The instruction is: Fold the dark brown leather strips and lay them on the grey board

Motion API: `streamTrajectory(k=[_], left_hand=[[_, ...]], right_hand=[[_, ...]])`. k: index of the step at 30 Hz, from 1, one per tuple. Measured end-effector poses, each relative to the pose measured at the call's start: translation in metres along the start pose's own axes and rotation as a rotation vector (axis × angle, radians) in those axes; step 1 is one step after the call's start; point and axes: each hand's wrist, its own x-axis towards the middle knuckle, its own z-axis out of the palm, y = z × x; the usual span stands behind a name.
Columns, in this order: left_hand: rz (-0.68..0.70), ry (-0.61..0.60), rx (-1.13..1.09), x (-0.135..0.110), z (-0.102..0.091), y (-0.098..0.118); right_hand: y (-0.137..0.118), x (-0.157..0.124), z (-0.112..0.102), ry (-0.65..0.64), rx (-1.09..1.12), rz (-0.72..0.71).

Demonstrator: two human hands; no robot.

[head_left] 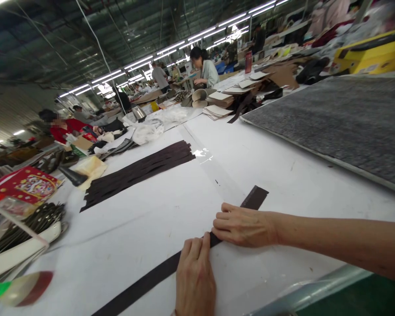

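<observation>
A long dark brown strip (254, 198) lies diagonally across the white table (145, 228), running from the lower left up to the right. My left hand (195, 277) rests on the strip near the bottom, fingers pressed together flat on it. Just above and to the right, my right hand (242, 226) lies on the same strip, fingers stretched out and pressing it down. Farther back a wide row of several similar dark strips (141, 171) is laid side by side.
A grey felt mat (335, 118) covers the table's right side. At the left edge sit a red printed packet (26, 184), bundled dark strips (23, 228) and a black tool (73, 176). Other people work at tables behind, amid stacked card and material.
</observation>
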Motion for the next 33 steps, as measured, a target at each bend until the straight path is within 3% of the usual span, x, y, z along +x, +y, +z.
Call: streamTrajectory(k=[8, 14, 21, 26, 33], left_hand=[[0.016, -0.110, 0.114, 0.002, 0.000, -0.002], [-0.053, -0.146, 0.181, 0.009, -0.003, 0.007], [0.047, -0.056, 0.134, 0.014, 0.005, 0.002], [0.179, -0.189, 0.056, 0.023, 0.005, -0.006], [0.105, -0.320, 0.174, 0.046, -0.007, 0.015]], right_hand=[[0.015, -0.029, -0.013, -0.036, -0.032, -0.013], [0.022, -0.046, -0.015, -0.050, -0.035, 0.001], [0.029, -0.065, -0.021, -0.081, -0.040, 0.033], [0.033, -0.077, -0.025, -0.107, -0.045, 0.061], [0.036, -0.088, -0.030, -0.134, -0.052, 0.076]])
